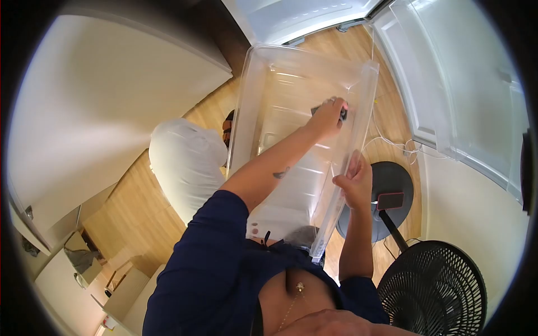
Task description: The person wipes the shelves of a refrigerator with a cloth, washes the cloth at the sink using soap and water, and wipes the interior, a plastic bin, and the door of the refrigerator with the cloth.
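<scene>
You wear a navy-blue top (193, 269) with loose short sleeves and open neckline, a fine gold-toned beaded chain (287, 312) with small ornate pendant (300, 287), pale loose trousers (185, 159); small dark marking (281, 173) on your left forearm (263, 165).

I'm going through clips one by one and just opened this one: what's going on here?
A person is handling a large clear plastic bin. Their left hand is inside it, holding a small dark object, mostly covered by the fingers, so I can't tell what it is. Their right hand grips the bin's right side. A black fan stands to the right, with what looks like a phone on its round base.
</scene>
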`<state>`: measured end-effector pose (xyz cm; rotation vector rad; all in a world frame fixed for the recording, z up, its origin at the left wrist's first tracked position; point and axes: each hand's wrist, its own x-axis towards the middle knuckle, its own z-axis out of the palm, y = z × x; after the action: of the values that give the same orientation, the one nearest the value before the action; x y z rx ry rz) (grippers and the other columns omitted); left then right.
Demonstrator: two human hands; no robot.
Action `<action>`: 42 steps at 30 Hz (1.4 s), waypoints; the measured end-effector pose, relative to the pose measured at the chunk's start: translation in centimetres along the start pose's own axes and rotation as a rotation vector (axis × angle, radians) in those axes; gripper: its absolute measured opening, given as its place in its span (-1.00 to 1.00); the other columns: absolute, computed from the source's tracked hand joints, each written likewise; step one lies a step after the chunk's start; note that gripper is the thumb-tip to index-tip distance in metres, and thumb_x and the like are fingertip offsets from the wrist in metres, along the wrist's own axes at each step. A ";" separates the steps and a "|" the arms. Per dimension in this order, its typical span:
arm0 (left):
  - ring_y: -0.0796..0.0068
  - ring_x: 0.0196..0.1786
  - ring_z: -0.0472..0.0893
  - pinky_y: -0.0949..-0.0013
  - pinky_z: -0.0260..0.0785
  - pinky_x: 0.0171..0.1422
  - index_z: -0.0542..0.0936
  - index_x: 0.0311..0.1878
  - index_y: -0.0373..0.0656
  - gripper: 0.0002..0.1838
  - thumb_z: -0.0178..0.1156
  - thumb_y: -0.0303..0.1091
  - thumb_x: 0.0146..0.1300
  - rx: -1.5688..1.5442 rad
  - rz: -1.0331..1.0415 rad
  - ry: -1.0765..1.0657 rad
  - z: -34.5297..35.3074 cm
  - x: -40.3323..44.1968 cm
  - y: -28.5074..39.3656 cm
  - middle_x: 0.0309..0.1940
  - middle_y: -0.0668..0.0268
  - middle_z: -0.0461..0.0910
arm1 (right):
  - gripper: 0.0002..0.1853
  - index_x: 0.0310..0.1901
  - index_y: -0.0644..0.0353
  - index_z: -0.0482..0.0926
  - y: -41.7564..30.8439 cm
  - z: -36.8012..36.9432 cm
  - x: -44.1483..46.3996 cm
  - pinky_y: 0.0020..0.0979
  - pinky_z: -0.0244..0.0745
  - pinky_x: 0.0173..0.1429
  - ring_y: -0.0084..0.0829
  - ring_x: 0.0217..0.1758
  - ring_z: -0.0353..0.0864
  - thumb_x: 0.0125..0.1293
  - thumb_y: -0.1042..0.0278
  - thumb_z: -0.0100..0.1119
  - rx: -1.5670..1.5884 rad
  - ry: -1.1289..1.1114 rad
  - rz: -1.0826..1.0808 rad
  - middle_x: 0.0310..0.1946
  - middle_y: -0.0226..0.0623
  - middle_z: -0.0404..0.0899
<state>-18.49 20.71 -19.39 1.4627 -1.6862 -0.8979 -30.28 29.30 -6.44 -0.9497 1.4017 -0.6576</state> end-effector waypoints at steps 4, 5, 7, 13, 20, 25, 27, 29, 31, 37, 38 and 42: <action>0.07 -0.16 0.45 0.17 0.30 -0.07 0.37 -0.19 -0.19 -0.67 0.07 -0.62 -0.11 -0.085 -0.021 -0.277 -0.2 -6.1 0.5 -0.29 0.08 0.43 | -0.61 -0.29 0.31 0.39 1.1 -0.8 0.7 -0.64 0.17 -0.60 -0.67 -0.64 0.34 -0.34 0.59 0.09 0.047 -0.025 0.038 -0.55 -0.45 0.41; 0.07 -0.16 0.45 0.18 0.29 -0.07 0.38 -0.19 -0.19 -0.67 0.07 -0.62 -0.11 -0.083 -0.032 -0.336 0.0 -8.1 0.6 -0.29 0.08 0.43 | -0.61 -0.29 0.31 0.39 1.4 -0.9 0.9 -0.63 0.21 -0.57 -0.65 -0.59 0.37 -0.33 0.59 0.09 0.041 -0.015 0.020 -0.52 -0.43 0.42; 0.05 -0.17 0.44 0.17 0.27 -0.09 0.38 -0.24 -0.20 -0.70 0.08 -0.63 -0.13 -0.140 -0.066 -0.459 -0.2 -11.9 1.5 -0.32 0.08 0.43 | -0.60 -0.29 0.30 0.39 1.7 -1.0 0.9 -0.63 0.24 -0.54 -0.64 -0.54 0.41 -0.33 0.59 0.09 0.028 -0.007 0.015 -0.49 -0.41 0.44; 0.10 -0.17 0.50 0.18 0.32 -0.10 0.46 -0.24 -0.25 -0.68 0.06 -0.60 -0.19 -0.248 -0.150 -1.038 -1.6 -20.7 3.4 -0.32 0.06 0.51 | -0.56 -0.24 0.32 0.40 0.5 -1.2 0.5 -0.60 0.36 -0.33 -0.58 -0.39 0.48 -0.33 0.58 0.11 -0.128 -0.035 0.179 -0.40 -0.39 0.47; 0.20 -0.28 0.51 0.25 0.36 -0.15 0.46 -0.17 -0.18 -0.66 0.08 -0.54 -0.13 -0.095 -0.308 -0.510 -8.6 -5.6 3.8 -0.32 0.13 0.50 | -0.64 -0.34 0.26 0.37 0.7 -0.5 -0.1 -0.63 0.12 -0.65 -0.68 -0.70 0.24 -0.33 0.57 0.13 0.030 0.013 0.008 -0.62 -0.53 0.27; 0.04 -0.14 0.49 0.16 0.35 -0.10 0.44 -0.11 -0.15 -0.62 0.11 -0.59 -0.10 0.063 0.068 0.158 -4.3 3.7 0.1 -0.31 0.07 0.53 | -0.67 -0.38 0.22 0.35 0.4 0.0 -0.1 -0.64 0.04 -0.71 -0.70 -0.77 0.18 -0.32 0.57 0.14 -0.003 -0.004 -0.015 -0.68 -0.56 0.22; 0.01 -0.13 0.48 0.13 0.35 -0.10 0.43 -0.10 -0.14 -0.61 0.12 -0.59 -0.10 0.135 0.074 0.078 -2.2 3.9 -0.4 -0.32 0.06 0.53 | -0.74 -0.55 0.13 0.20 -0.3 0.3 0.0 -0.61 0.00 -0.68 -0.72 -0.76 0.10 -0.29 0.60 0.07 0.006 -0.024 -0.036 -0.73 -0.58 0.11; 0.01 -0.16 0.49 0.10 0.34 -0.10 0.42 -0.09 -0.11 -0.60 0.11 -0.59 -0.10 0.178 0.070 0.037 -0.7 2.8 -0.5 -0.34 0.06 0.53 | -0.73 -0.46 0.19 0.28 0.0 0.1 0.0 -0.62 0.02 -0.70 -0.70 -0.76 0.15 -0.30 0.59 0.08 -0.019 -0.017 -0.011 -0.70 -0.55 0.19; 0.00 -0.18 0.49 0.08 0.34 -0.13 0.41 -0.10 -0.10 -0.59 0.12 -0.58 -0.11 0.175 -0.027 -0.051 -0.2 0.5 0.0 -0.35 0.08 0.52 | -0.68 -0.38 0.24 0.37 0.7 -0.3 0.1 -0.63 0.05 -0.72 -0.68 -0.77 0.20 -0.32 0.58 0.09 -0.046 -0.016 0.025 -0.66 -0.53 0.27; 0.04 -0.14 0.45 0.09 0.30 -0.12 0.38 -0.09 -0.10 -0.54 0.14 -0.63 -0.16 -0.054 -0.039 -0.386 -0.4 -10.1 0.5 -0.34 0.12 0.49 | -0.76 -0.51 0.18 0.27 1.2 0.1 1.1 -0.59 0.00 -0.72 -0.70 -0.78 0.13 -0.29 0.61 0.07 0.091 0.024 0.024 -0.73 -0.56 0.14; 0.04 -0.13 0.44 0.09 0.29 -0.12 0.38 -0.09 -0.10 -0.55 0.13 -0.63 -0.14 -0.045 -0.028 -0.402 -0.1 -12.1 0.5 -0.32 0.12 0.48 | -0.76 -0.48 0.20 0.29 1.1 0.1 1.2 -0.59 0.01 -0.72 -0.70 -0.78 0.14 -0.28 0.60 0.07 0.082 0.017 0.035 -0.73 -0.55 0.17; 0.02 -0.10 0.42 0.06 0.27 -0.09 0.38 -0.09 -0.09 -0.57 0.07 -0.64 -0.11 -0.124 -0.116 -0.618 -0.6 -18.8 2.1 -0.26 0.08 0.46 | -0.76 -0.44 0.22 0.33 0.5 0.8 1.3 -0.61 0.02 -0.70 -0.71 -0.76 0.16 -0.27 0.59 0.06 0.105 0.036 0.001 -0.70 -0.52 0.23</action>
<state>-17.19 39.60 -18.67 1.2814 -1.9355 -1.6110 -29.44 28.57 -7.54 -0.8580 1.3855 -0.7434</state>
